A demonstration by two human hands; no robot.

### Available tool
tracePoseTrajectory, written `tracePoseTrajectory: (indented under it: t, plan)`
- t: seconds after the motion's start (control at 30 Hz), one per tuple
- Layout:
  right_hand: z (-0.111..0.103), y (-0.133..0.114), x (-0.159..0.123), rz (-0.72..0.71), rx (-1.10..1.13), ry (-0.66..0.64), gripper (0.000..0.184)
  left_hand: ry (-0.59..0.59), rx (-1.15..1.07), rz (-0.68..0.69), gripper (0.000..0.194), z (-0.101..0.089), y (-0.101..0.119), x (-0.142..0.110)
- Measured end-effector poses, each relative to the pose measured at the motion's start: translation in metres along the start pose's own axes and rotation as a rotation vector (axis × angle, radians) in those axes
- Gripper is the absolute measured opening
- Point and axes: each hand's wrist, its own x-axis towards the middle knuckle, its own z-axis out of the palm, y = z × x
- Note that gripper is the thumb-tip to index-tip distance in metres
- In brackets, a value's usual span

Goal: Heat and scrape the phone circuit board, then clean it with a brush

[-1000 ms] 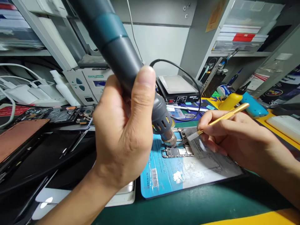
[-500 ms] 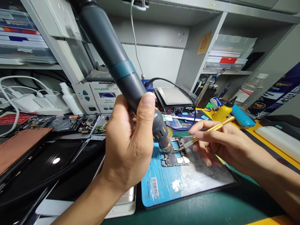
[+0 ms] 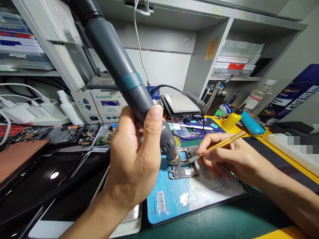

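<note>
My left hand (image 3: 134, 159) is wrapped round the grey handle of a hot-air gun (image 3: 124, 79), whose metal nozzle points down at a small phone circuit board (image 3: 184, 171). The board lies on a blue and white mat (image 3: 189, 192). My right hand (image 3: 229, 157) pinches a gold-handled tool (image 3: 216, 146) like a pen. Its thin metal tip touches the board just right of the nozzle.
A rework station (image 3: 104, 106) and a black hot plate (image 3: 180, 108) stand behind. Opened phones and black screens (image 3: 50, 172) cover the left side. A yellow bottle (image 3: 230, 121), a blue tool (image 3: 250, 123) and a clear bottle (image 3: 259, 96) sit at the right. Shelves hold boxes above.
The view has tilted up and pulled back a little, so more shelf shows. Both hands stay over the board; the tool tip has closed in on the nozzle.
</note>
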Motion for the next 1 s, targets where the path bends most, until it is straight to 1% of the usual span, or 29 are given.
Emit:
tracePoseTrajectory:
  t: [0.13,0.27,0.37,0.5,0.67,0.9,1.0]
  plan:
    - [0.0005,0.0001,-0.0018,-0.005,0.004,0.018,0.005,-0.050,-0.020,-0.028,0.030,-0.0014,0.0027,0.0010]
    - [0.0011,0.0010,-0.0023,-0.019,0.001,0.011,0.005,-0.052,-0.015,-0.053,0.027,-0.0015,0.0032,0.0016]
    - [0.0009,0.0014,-0.0017,-0.032,-0.006,0.012,0.005,-0.036,-0.032,-0.027,0.028,-0.0013,0.0019,0.0025]
    - [0.0013,0.0006,-0.0020,-0.033,-0.013,0.005,0.007,0.000,-0.084,0.053,0.037,-0.0008,0.0006,0.0042]
    - [0.0019,-0.0007,-0.0032,-0.018,-0.023,0.004,0.008,0.019,-0.129,0.037,0.033,-0.0014,0.0020,0.0048]
    - [0.0057,-0.0026,-0.0030,-0.001,-0.083,0.022,0.017,0.030,-0.117,0.033,0.037,-0.0023,0.0019,0.0058]
    - [0.0057,-0.0004,-0.0024,0.002,-0.112,0.034,0.018,0.033,-0.135,0.028,0.034,-0.0022,0.0021,0.0061]
